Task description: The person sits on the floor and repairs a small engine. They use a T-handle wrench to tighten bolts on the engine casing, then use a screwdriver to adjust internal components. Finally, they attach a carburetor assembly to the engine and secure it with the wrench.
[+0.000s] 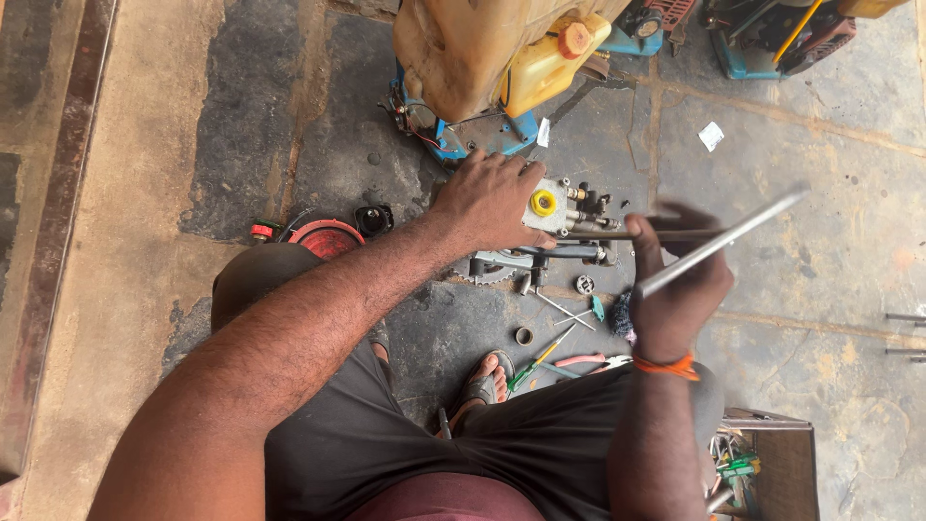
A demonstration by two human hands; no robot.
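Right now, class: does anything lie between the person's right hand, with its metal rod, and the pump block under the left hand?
Nothing visible does. The right hand holds the metal rod just right of the pump block, which the left hand steadies. Only bare stone floor shows in the gap.

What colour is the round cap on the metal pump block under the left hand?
Yellow. The round cap on the grey metal pump block shows best in the head view.

Metal and plastic parts over rough stone

A thin, shiny grey metal rod [723,241], a dull cast-metal pump block with a glossy yellow plastic cap [550,205], a translucent yellowish plastic tank [463,48], a rough, stained matt stone floor [830,241].
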